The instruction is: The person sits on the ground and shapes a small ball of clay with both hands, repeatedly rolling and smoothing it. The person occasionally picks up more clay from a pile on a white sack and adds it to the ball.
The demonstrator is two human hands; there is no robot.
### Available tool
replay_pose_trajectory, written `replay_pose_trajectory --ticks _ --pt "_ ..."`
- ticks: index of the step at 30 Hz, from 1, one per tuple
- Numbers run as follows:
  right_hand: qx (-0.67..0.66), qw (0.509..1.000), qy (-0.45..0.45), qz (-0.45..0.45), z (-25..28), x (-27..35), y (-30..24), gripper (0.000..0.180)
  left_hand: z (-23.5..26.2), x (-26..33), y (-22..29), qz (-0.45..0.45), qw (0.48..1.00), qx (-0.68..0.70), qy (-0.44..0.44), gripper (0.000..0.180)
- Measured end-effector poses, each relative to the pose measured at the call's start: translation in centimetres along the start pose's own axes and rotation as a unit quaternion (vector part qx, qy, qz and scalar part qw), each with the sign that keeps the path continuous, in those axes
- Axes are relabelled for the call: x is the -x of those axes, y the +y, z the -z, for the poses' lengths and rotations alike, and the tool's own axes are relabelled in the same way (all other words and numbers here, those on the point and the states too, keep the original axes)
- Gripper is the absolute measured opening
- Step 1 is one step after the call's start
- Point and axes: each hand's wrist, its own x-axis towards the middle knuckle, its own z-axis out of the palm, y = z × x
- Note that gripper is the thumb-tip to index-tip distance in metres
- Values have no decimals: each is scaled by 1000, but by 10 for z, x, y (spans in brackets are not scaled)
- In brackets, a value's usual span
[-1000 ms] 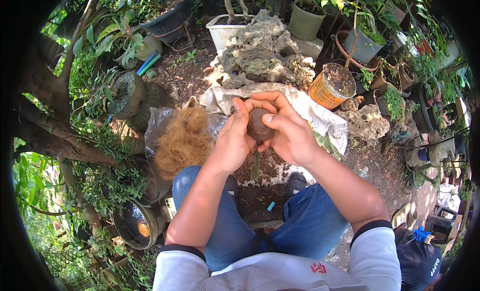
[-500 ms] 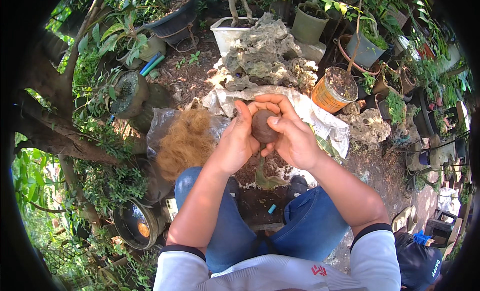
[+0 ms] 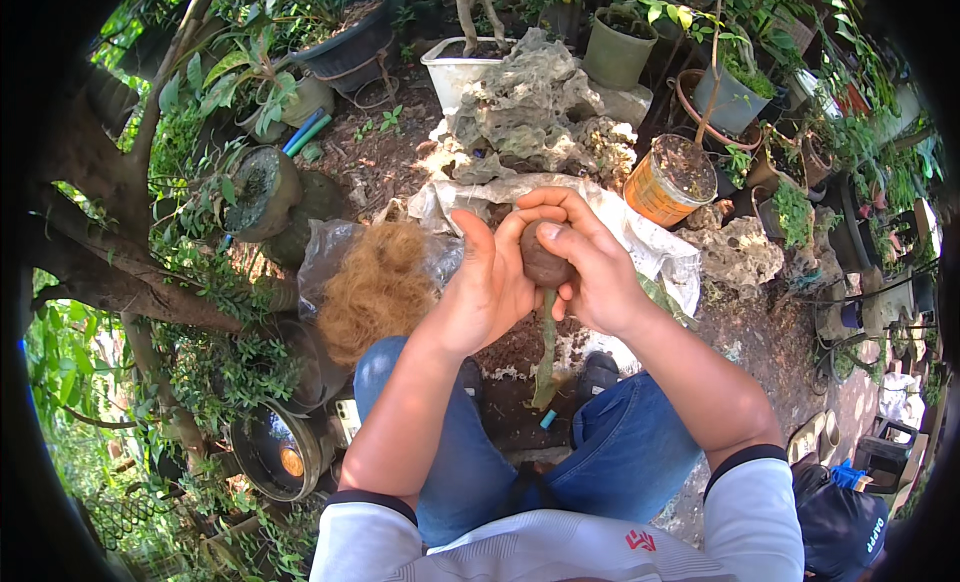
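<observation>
A smooth brown ball of packed soil point(image 3: 547, 257) sits in my right hand point(image 3: 600, 282), whose thumb presses on its near face while the fingers curl round the far side. Against the ball's left side, my left hand point(image 3: 492, 287) is held palm up with its thumb standing apart and its fingers stretched out. A long green plant stem or leaf point(image 3: 545, 362) hangs below the ball toward the ground between my knees; where it joins the ball is partly hidden by fingers.
Tan coconut-like fibre point(image 3: 375, 292) lies on clear plastic at left. A white sack point(image 3: 660, 242) with loose soil spreads beneath my hands. Beyond it stand rough grey rocks point(image 3: 520, 112), a white pot point(image 3: 450, 77) and an orange bucket point(image 3: 670, 187). A small blue-green piece point(image 3: 548, 419) lies between my feet.
The soil ball has shifted slightly right and turned. My left palm has opened away from it, and the green stem now hangs straighter and lower.
</observation>
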Motion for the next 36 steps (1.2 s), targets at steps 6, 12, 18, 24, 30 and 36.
replay_pose_trajectory --ticks 6,12,18,24,30,36 --pt "-60 998 -2 5 3 -5 5 39 -1 -1 2 10 1000 -24 9 120" --pt "37 999 38 8 3 -7 9 33 -8 -1 2 28 999 -21 6 123" --pt "-63 996 63 -9 -3 -4 8 30 -9 -1 0 21 999 -39 18 126" --pt "30 998 61 5 -1 -4 10 31 -8 0 -4 37 997 -68 10 127" --pt "-53 998 43 6 4 -4 14 36 -7 -1 -1 19 998 -61 0 126" --pt "25 999 42 14 6 -8 13 41 -5 1 -3 34 998 -48 4 120"
